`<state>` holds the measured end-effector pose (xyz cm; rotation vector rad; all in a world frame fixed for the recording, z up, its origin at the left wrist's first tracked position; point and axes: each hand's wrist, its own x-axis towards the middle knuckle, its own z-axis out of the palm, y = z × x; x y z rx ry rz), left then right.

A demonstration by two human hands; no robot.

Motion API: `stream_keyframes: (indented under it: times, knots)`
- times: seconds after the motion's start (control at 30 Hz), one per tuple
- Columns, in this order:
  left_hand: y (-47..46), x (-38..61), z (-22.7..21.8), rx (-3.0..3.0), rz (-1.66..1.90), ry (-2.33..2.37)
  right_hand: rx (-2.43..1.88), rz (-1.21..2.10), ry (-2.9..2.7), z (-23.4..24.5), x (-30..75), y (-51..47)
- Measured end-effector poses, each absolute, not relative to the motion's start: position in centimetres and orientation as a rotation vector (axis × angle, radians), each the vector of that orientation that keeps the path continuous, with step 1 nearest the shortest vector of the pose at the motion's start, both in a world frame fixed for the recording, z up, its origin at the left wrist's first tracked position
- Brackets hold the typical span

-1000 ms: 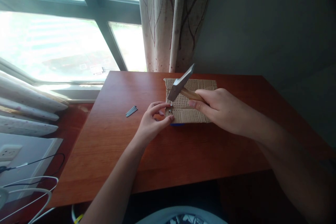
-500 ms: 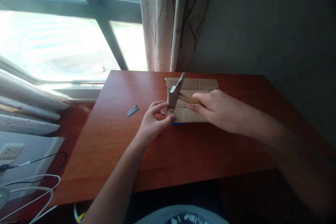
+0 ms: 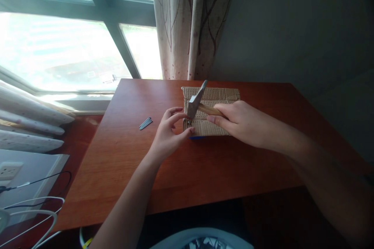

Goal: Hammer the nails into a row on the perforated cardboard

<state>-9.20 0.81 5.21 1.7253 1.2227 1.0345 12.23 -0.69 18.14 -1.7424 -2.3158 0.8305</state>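
My right hand (image 3: 244, 124) is closed around the wooden handle of a hammer (image 3: 197, 103). The metal head is over the left part of a piece of corrugated cardboard (image 3: 216, 128) with rows of small holes. At the cardboard's left edge is my left hand (image 3: 169, 134), its thumb and fingers apart around a small metal thing, perhaps a nail (image 3: 189, 122), just below the hammer head. Nothing is plainly gripped by the left hand. Several loose nails (image 3: 145, 123) lie in a bunch on the table to its left.
The brown wooden table (image 3: 222, 171) stands against a window (image 3: 58, 50) and a patterned curtain (image 3: 178, 27). Something blue (image 3: 197, 137) shows under the cardboard's front edge. Cables (image 3: 49, 214) and a wall socket (image 3: 10, 171) are at the lower left.
The fingers of my left hand have spread a little and lifted slightly at the cardboard's edge. The hammer stays nearly in place over the cardboard. The whole view has shifted slightly.
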Motion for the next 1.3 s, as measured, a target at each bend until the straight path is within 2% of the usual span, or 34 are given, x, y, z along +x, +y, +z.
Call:
stream_keyframes:
  times: [0.4,0.8,1.3]
  knots:
    - [1.4,-8.7,5.3,1.762,1.118,1.219,-1.736,0.856,-2.302,18.1,12.3,-0.7]
    - [1.3,-8.6,4.5,1.57,1.096,1.199,-1.74,0.701,-2.267,19.0,12.3,-1.1]
    - [1.2,-8.4,5.0,1.548,1.089,1.221,-1.735,0.814,-2.3,17.9,12.2,-0.9]
